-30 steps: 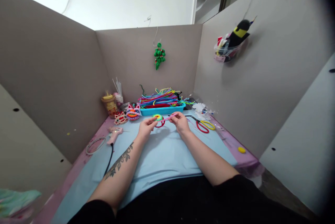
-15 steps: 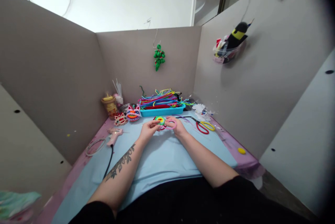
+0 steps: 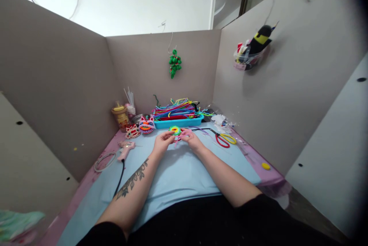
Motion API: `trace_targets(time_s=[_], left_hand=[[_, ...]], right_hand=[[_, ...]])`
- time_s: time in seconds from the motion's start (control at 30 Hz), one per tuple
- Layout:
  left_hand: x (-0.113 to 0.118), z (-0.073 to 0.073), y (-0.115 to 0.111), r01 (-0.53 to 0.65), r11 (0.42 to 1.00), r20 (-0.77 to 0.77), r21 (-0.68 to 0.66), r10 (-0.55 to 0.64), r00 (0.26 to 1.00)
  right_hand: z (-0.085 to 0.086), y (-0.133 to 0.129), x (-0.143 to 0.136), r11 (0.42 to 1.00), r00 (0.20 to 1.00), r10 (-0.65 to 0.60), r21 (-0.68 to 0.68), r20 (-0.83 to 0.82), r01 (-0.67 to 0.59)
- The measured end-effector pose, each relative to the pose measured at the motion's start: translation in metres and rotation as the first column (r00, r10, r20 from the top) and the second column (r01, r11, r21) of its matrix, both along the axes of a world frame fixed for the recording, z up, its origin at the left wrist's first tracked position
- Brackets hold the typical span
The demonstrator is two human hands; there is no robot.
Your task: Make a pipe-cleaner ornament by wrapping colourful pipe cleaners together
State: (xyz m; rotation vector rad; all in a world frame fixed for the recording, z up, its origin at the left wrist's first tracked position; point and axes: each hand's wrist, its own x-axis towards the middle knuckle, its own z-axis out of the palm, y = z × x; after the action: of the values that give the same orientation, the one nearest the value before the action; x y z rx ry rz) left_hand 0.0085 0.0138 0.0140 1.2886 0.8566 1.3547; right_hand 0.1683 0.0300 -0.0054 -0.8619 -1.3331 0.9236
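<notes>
Near the middle of the blue cloth, my left hand (image 3: 163, 140) pinches the left edge of a small round piece (image 3: 174, 130) with green, yellow and red rings. My right hand (image 3: 194, 140) is closed on a pink strip (image 3: 186, 133) just to its right. Part of the strip hangs below the round piece, between the two hands. Something dark red shows behind the pieces, mostly hidden. Both hands are close together above the cloth, in front of a blue tray (image 3: 178, 123) of colourful fuzzy stems.
Scissors (image 3: 222, 139) with red and yellow handles lie right of my hands. A pink glue gun (image 3: 125, 150) with a black cord lies left. Two lion-like heads (image 3: 146, 125) and a brown cup (image 3: 121, 118) stand back left. A yellow disc (image 3: 265, 166) sits far right.
The pink strip, a round loop before, now looks narrower and hangs lower between my hands. The round piece has turned and shows more of its face.
</notes>
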Motion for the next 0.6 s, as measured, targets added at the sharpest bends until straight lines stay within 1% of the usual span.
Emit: trace_targets(time_s=[0.17, 0.33, 0.4, 0.53, 0.6], left_hand=[[-0.0009, -0.0015, 0.0024, -0.037, 0.999, 0.023, 0.021, 0.037, 0.999], [-0.0031, -0.0011, 0.0046, -0.064, 0.998, 0.091, -0.008, 0.064, 0.994], [-0.0033, -0.0019, 0.0057, -0.063, 0.998, 0.083, -0.007, 0.063, 0.995], [-0.0027, -0.0051, 0.0074, -0.047, 0.999, 0.034, 0.01, 0.047, 0.998], [-0.0021, -0.0056, 0.007, -0.049, 0.999, 0.018, 0.023, 0.048, 0.999]], right_hand=[[0.0004, -0.0006, 0.0019, 1.0, 0.999, 0.001, 0.005, 0.043, -0.002], [-0.0007, 0.0004, 0.0033, 0.999, 0.999, 0.029, -0.021, -0.017, -0.029], [-0.0012, 0.0013, 0.003, 0.999, 0.999, 0.03, -0.033, -0.042, -0.031], [-0.0009, 0.0016, 0.0016, 1.0, 0.997, -0.008, -0.027, -0.076, 0.006], [0.0009, 0.0003, 0.0009, 0.999, 0.994, 0.0, -0.054, -0.106, -0.005]])
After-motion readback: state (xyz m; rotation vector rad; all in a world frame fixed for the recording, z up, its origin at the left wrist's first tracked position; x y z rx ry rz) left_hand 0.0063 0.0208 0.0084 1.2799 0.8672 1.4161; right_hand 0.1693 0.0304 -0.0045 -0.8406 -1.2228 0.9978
